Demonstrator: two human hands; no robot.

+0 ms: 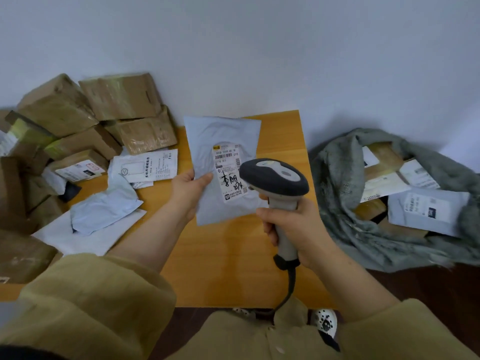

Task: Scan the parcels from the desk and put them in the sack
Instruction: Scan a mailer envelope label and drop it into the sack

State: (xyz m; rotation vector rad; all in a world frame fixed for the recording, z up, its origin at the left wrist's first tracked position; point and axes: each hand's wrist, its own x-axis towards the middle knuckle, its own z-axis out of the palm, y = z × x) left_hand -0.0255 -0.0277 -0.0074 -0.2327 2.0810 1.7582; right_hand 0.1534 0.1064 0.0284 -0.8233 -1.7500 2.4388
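Over worktop [233, 255] | L hand [188, 189] fingers [204, 178] pinch mailer [223, 136], R hand [293, 229] grips scanner [275, 178] | sack [337, 178] part-filled, many parcels [124, 100] unscanned.

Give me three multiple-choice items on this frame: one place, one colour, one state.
1. Where is the sack?
A. left of the desk
B. right of the desk
C. on the desk

2. What colour is the mailer in the left hand?
A. pale grey
B. brown
C. black

3. What is the right hand doing?
A. hanging open
B. pressing the mailer
C. gripping the scanner

1 B, it lies past the desk's right edge; 2 A, pale grey plastic with a white label; 3 C, fingers curl round the scanner's handle.
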